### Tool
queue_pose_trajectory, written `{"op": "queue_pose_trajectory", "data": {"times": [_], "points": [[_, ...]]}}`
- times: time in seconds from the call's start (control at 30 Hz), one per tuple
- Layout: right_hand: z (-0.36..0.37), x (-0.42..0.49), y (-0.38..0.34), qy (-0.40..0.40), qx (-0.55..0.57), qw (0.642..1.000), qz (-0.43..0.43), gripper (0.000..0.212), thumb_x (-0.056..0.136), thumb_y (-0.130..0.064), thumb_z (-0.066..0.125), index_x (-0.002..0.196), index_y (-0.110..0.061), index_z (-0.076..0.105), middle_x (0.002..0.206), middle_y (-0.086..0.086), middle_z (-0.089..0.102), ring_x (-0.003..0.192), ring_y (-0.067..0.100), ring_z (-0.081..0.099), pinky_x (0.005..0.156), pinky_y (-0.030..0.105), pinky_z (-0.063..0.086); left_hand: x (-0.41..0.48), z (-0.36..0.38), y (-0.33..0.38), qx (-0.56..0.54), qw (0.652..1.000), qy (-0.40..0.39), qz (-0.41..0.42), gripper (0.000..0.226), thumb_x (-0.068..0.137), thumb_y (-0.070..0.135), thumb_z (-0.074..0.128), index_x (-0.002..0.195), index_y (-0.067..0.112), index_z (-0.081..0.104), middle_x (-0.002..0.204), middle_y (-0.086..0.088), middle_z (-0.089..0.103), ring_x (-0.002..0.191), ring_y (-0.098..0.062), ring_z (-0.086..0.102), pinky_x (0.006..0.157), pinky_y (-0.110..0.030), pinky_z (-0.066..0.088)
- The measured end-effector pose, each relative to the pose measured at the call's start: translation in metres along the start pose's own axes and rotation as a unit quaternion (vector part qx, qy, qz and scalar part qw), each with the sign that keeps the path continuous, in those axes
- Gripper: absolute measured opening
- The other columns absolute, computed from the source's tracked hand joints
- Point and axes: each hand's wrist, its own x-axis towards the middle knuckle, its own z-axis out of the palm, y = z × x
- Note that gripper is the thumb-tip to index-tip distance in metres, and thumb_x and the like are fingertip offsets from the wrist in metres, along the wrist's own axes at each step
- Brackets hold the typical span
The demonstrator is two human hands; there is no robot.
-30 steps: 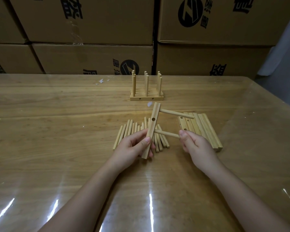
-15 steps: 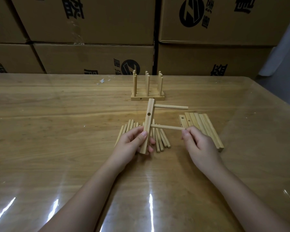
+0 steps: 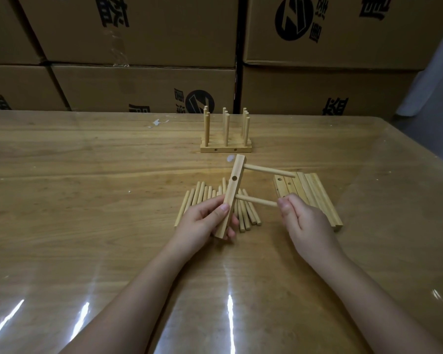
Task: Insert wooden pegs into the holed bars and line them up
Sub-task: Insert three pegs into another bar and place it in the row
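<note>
Wooden table [image 3: 87,200], loose pegs [image 3: 197,200], holed bars [image 3: 315,198], pegged rack [image 3: 226,146]

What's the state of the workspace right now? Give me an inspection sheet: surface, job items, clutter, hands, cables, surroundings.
Surface: table, wooden, under a glossy clear cover.
Job's things: held bar with an upper peg and a lower peg sticking out rightward; loose pegs piled beneath it; bare bars side by side at right; finished bars lined up at the back, pegs upright.
Clutter: white scrap near the far edge; white fleck by the held bar's top end.
Hands: left hand grips the held bar; right hand pinches the lower peg's free end.
Cables: nothing seen.
Surroundings: cardboard boxes stacked behind the table.
</note>
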Motion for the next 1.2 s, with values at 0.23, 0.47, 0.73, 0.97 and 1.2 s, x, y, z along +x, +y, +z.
{"op": "queue_pose_trajectory", "data": {"times": [0.23,0.47,0.73,0.97,1.2], "points": [[0.002,-0.002,0.0,0.01,-0.004,1.0,-0.016,0.042,0.087,-0.048,0.024,0.077,-0.015,0.048,0.053,-0.002,0.044,0.047,0.014,0.041,0.045,0.032,0.03,0.0,0.001,-0.001,0.022,1.0,0.007,0.001,0.025,0.099,0.017,0.045,0.116,0.015,0.063,0.079,-0.006,0.069,0.065,-0.02,0.066,0.062,-0.029,0.055],[0.004,-0.004,-0.001,0.035,0.038,0.998,-0.021,0.041,0.087,-0.055,0.024,0.101,-0.024,0.046,0.058,0.003,0.056,0.049,0.014,0.051,0.046,0.036,0.041,0.005,-0.002,-0.003,-0.062,0.998,0.023,-0.016,0.026,0.096,0.023,0.047,0.107,0.006,0.063,0.084,-0.012,0.071,0.062,-0.021,0.067,0.053,-0.025,0.052],[0.018,-0.007,0.005,-0.094,-0.113,0.986,-0.082,0.021,0.094,-0.035,0.046,0.108,-0.024,0.058,0.099,-0.016,0.049,0.087,0.0,0.05,0.07,0.016,0.041,0.008,-0.01,0.001,-0.17,0.984,0.052,-0.003,0.034,0.086,0.029,0.051,0.104,0.001,0.061,0.078,-0.015,0.07,0.055,-0.02,0.065,0.05,-0.027,0.054],[0.022,-0.009,0.009,-0.097,-0.219,0.964,-0.119,0.019,0.088,-0.029,0.058,0.103,-0.024,0.067,0.115,-0.008,0.056,0.105,0.012,0.053,0.089,0.027,0.033,0.01,-0.014,0.003,-0.275,0.959,0.063,0.002,0.032,0.089,0.024,0.045,0.11,0.003,0.058,0.078,-0.011,0.069,0.055,-0.019,0.063,0.049,-0.025,0.052],[0.019,-0.007,0.011,-0.068,-0.249,0.959,-0.118,0.01,0.088,-0.029,0.056,0.088,-0.024,0.065,0.104,-0.01,0.065,0.096,0.012,0.06,0.102,0.035,0.025,0.011,-0.016,0.004,-0.338,0.939,0.059,-0.032,0.038,0.09,0.024,0.043,0.117,0.0,0.057,0.08,-0.01,0.069,0.055,-0.016,0.063,0.049,-0.022,0.053]]}}
